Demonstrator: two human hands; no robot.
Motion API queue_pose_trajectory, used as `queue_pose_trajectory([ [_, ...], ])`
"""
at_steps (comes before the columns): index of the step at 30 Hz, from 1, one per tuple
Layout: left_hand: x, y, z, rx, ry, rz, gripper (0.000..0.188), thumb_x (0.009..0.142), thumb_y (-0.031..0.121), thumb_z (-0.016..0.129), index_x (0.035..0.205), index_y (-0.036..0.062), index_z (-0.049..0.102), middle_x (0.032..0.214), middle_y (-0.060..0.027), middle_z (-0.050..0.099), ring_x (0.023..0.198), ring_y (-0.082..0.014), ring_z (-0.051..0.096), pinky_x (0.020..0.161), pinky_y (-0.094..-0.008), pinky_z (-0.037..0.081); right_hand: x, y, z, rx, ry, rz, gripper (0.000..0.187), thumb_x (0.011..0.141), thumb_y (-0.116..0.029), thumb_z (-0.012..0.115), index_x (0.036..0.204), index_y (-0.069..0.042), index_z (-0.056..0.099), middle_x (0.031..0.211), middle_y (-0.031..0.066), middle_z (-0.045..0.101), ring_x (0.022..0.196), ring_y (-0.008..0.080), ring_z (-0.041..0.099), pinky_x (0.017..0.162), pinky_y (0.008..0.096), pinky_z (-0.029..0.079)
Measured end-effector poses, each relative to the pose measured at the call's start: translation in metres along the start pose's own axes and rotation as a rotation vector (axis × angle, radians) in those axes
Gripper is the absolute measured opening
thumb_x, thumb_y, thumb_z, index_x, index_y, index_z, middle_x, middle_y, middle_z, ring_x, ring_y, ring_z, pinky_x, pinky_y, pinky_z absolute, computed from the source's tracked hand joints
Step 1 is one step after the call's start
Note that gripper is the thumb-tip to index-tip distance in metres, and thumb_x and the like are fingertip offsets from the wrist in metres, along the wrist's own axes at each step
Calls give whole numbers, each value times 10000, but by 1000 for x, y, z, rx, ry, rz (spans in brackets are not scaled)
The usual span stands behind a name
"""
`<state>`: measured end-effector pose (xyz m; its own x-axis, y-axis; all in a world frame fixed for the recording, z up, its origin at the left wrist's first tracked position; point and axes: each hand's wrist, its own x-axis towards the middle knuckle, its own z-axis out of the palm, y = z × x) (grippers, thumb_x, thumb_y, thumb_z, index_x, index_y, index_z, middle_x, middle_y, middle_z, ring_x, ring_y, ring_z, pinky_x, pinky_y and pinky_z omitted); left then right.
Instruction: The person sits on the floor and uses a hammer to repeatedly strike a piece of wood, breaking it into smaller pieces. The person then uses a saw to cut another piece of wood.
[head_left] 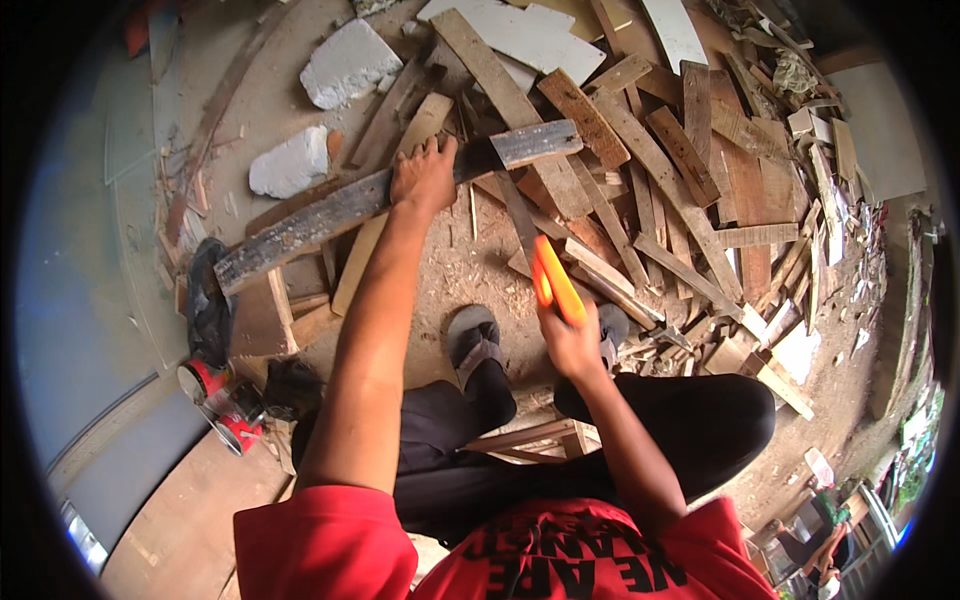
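Note:
A long, weathered grey wooden board (300, 228) lies slantwise in front of me, its far end up to the right over a pile of scrap wood. My left hand (424, 177) presses down on its middle, fingers curled over it. In my right hand (573, 345) is a handsaw (556, 282), held by its orange handle. The saw's dark blade (516, 212) points away from me and meets the board near its right end. A paler grey stretch of board shows beyond the blade.
Scrap planks (660, 190) lie heaped ahead and to the right. Two white broken blocks (350, 65) sit at the upper left. Near my left knee are a black plastic bag (208, 300) and red cans (238, 435). My feet (473, 338) stand among sawdust, close to the wood.

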<state>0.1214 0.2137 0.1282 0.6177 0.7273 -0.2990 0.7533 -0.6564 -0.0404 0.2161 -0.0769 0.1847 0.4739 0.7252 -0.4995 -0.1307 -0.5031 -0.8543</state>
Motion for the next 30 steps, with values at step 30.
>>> queue_pose_trajectory([
  [30,2,-4,4,-37,-46,-2,484,873,64,549,1345,80,443,1369,-211,514,1257,-375,537,1060,-594,377,65,-50,19,-12,6,-24,166,857,-126,581,828,32,623,584,14,532,577,84,504,504,309,400],
])
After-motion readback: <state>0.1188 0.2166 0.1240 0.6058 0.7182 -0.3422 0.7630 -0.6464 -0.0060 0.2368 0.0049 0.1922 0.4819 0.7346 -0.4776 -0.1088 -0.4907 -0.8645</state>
